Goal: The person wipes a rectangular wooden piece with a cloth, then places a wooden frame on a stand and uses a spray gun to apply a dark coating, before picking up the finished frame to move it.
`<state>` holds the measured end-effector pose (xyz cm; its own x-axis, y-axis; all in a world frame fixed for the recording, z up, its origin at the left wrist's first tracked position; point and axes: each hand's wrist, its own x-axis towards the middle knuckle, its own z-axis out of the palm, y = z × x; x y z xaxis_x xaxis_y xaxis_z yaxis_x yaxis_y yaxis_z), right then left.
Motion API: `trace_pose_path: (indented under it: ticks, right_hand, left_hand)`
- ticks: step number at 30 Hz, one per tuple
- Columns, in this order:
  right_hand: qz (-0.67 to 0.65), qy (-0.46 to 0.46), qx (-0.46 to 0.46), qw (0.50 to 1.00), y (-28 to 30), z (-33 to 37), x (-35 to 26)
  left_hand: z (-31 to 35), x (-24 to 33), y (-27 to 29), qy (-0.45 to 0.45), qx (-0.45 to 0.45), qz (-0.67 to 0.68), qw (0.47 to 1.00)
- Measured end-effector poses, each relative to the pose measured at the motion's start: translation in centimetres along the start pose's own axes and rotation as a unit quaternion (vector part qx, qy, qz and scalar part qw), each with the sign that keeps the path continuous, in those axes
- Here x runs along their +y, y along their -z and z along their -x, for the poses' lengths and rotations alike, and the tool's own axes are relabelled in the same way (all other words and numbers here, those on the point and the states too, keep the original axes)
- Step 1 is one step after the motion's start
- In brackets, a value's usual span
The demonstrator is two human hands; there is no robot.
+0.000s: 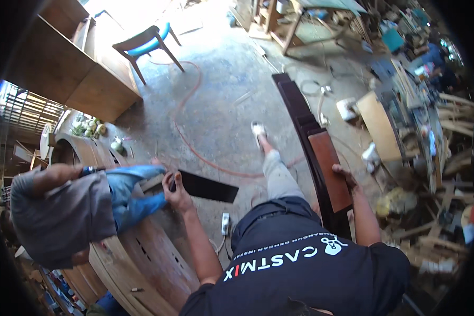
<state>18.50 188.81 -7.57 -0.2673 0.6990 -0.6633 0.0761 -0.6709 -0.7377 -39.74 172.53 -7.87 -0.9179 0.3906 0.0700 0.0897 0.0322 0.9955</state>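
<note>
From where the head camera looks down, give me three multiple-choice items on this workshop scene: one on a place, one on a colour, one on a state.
1. Where does the right hand rest?
A. On the reddish-brown board at the top of the dark board stack
B. On the chair
C. On the floor

2. What colour is the seat of the chair?
A. Red
B. Teal blue
C. Yellow

3. How is the left hand?
A. Open and empty
B. Flat on the floor
C. Closed in a grip on the flat black panel

Answers:
1 A, the fingers lie along the board's edge.
2 B, the cushion is teal on a wooden frame.
3 C, the fingers wrap the panel's near end.
</note>
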Motion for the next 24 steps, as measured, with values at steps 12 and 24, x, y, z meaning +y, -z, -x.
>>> trace_pose_path:
  ticks: [12, 24]
  right_hand:
    - [0.098, -0.134, -0.216, 0.962, -14.6, -33.2, -36.9]
    - [0.127, -0.031, -0.156, 0.979, -27.6, -50.7, -61.1]
  left_hand:
    - [-23.8, 3.5, -19.8, 0.049, 0.162, 0.009, 0.985]
    - [-49.0, 3.2, -34.2, 0.017, 0.231, 0.087, 0.969]
